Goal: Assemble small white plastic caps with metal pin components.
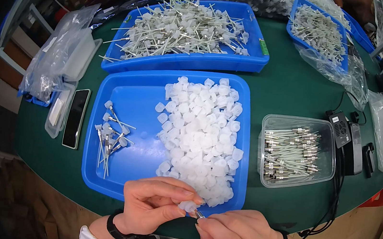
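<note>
My worktop [272, 91] has a dark green surface. Nearest me, I record a broad blue tray [148, 99]; just behind it stands a second blue tray [189, 61]. On my left lie a dark-screened phone [76, 119] and, beside it, a narrow clear tub [53, 130]. On my right I note a rectangular clear container [302, 119], a black power unit [340, 129], dark cables [336, 187] and, farther back, a third blue tray [290, 29] touching crumpled clear plastic [353, 87].

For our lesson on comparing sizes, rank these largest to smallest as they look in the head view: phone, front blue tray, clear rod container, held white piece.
1. Front blue tray
2. Clear rod container
3. Phone
4. Held white piece
</note>
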Available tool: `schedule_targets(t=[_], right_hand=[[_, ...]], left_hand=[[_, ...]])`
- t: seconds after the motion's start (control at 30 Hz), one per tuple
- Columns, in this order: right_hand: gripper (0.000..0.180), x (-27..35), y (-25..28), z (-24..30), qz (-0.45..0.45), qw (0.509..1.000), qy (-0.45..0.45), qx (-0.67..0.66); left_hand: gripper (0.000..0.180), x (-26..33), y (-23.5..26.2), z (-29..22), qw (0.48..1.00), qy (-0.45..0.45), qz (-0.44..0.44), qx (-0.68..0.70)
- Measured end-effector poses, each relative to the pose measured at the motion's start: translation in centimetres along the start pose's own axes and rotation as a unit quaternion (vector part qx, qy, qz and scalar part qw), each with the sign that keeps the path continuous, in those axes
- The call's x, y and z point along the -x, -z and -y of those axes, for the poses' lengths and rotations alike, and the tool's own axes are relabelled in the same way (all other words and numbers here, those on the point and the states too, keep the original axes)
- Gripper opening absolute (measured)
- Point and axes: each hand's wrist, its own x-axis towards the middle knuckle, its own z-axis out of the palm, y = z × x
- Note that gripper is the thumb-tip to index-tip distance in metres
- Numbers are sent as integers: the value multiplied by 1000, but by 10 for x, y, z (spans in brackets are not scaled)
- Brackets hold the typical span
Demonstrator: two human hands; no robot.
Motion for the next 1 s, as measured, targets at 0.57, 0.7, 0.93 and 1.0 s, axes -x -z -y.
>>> schedule_targets(t=[0.57,0.7,0.93,1.0], right_hand=[[17,-10,8,7,81,990,-106,-40],[19,-3,-4,2,-23,999,0,28],[19,0,-4,6,-27,999,0,41],[18,1,-3,5,-27,999,-5,43]], left_hand=[[27,-2,6,5,979,83,26,186],[27,-2,5,7,984,67,17,165],[24,-1,3,2,1000,8,7,23],[24,-3,4,-1,991,-52,20,-121]])
